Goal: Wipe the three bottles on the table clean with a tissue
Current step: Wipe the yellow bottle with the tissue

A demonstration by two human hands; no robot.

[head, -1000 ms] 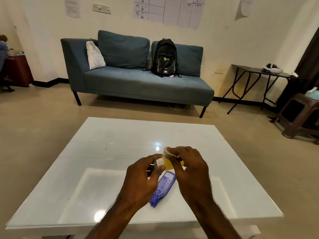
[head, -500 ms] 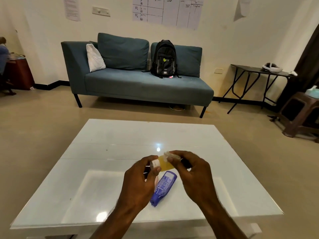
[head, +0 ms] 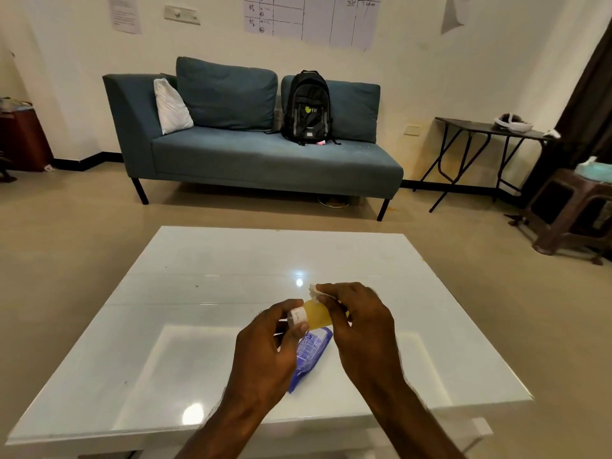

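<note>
An evenly lit indoor room in warm, soft light. The glossy white table (head: 205,293) mirrors lamps from overhead as two bright glare spots, one small near its centre, one larger near the front edge, plus a pale rectangular reflection. Shadows are faint and soft, darkest under the sofa (head: 265,160). The wide-angle lens bends the scene, so walls and furniture lean at the edges. Detail is slightly soft and smeared throughout, most at the corners.
</note>
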